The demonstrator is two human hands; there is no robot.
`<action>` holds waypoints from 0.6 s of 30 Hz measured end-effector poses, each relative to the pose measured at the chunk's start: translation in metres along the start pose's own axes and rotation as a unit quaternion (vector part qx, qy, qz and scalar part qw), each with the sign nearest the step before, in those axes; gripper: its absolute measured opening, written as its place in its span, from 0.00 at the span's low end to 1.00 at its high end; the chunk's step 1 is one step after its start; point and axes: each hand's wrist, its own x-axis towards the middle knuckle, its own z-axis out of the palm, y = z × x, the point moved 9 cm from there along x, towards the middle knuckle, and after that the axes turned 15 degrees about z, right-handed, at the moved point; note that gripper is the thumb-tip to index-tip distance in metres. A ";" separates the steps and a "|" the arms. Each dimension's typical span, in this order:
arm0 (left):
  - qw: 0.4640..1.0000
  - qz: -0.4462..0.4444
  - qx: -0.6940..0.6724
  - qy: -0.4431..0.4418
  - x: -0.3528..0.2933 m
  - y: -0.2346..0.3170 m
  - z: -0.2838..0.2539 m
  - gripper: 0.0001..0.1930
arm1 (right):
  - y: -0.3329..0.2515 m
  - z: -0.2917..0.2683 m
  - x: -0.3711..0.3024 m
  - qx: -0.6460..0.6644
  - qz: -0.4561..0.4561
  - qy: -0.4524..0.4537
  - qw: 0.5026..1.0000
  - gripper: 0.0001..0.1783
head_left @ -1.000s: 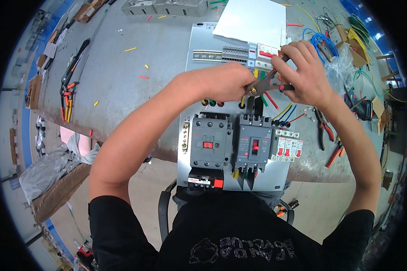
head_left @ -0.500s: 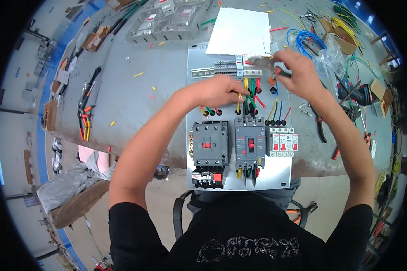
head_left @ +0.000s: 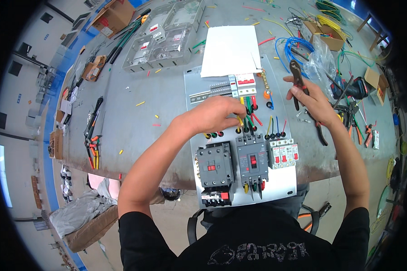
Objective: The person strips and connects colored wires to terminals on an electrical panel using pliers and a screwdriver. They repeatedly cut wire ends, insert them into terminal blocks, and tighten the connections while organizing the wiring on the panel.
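Observation:
My left hand (head_left: 219, 114) is closed in a pinch on a yellow wire (head_left: 241, 123) above the moulded-case breaker (head_left: 252, 158). Red and green wires (head_left: 256, 118) rise beside its fingertips. Off the right edge of the metal mounting plate (head_left: 280, 183), my right hand (head_left: 315, 98) grips dark pliers with red on the handles (head_left: 297, 77), their head pointing away from me. A large contactor (head_left: 215, 165) sits left of the breaker, and small breakers (head_left: 283, 153) are to its right. Farther up are a terminal strip (head_left: 219, 88) and a red-switched breaker (head_left: 246, 82).
White paper (head_left: 230, 50) covers the plate's far end. To the right lie another pair of pliers (head_left: 321, 132), a blue wire coil (head_left: 298, 49), a clear plastic bag (head_left: 320, 63) and a power drill (head_left: 355, 88). Cutters (head_left: 94, 144) and clear-lidded boxes (head_left: 165, 43) are leftward.
My right hand has moved right, away from the upper breaker, and the pliers now point away from me. My left hand stays at the yellow wire. The whole view has shifted slightly.

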 end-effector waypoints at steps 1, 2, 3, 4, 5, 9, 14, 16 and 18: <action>1.000 -0.002 -0.013 0.009 -0.003 -0.003 -0.001 0.10 | -0.015 0.005 -0.001 0.002 0.016 -0.041 0.999 0.24; 0.999 0.002 -0.045 0.016 -0.004 -0.007 -0.001 0.09 | -0.025 0.009 -0.003 0.003 0.033 -0.081 0.996 0.26; 0.997 0.004 -0.077 0.023 -0.007 -0.012 -0.002 0.09 | -0.031 0.015 -0.002 0.026 0.048 -0.126 0.991 0.27; 0.994 0.007 -0.109 0.031 -0.009 -0.017 -0.004 0.09 | -0.040 0.019 0.001 0.034 0.034 -0.140 0.989 0.28; 0.990 -0.027 -0.136 0.003 -0.007 -0.027 -0.001 0.09 | -0.046 0.023 0.002 0.040 0.024 -0.153 0.987 0.30; 0.964 -0.098 -0.239 -0.064 0.003 -0.039 0.005 0.11 | -0.070 0.037 0.007 -0.111 -0.105 -0.107 0.982 0.36; 0.913 -0.099 -0.394 0.028 -0.010 -0.056 0.022 0.10 | -0.090 0.067 0.004 -0.316 -0.258 0.028 0.913 0.53; 0.900 -0.092 -0.425 0.039 -0.011 -0.058 0.025 0.09 | -0.090 0.081 0.009 -0.342 -0.278 0.024 0.897 0.53; 0.893 -0.076 -0.441 0.051 -0.013 -0.062 0.027 0.09 | -0.093 0.094 0.012 -0.361 -0.315 0.031 0.877 0.53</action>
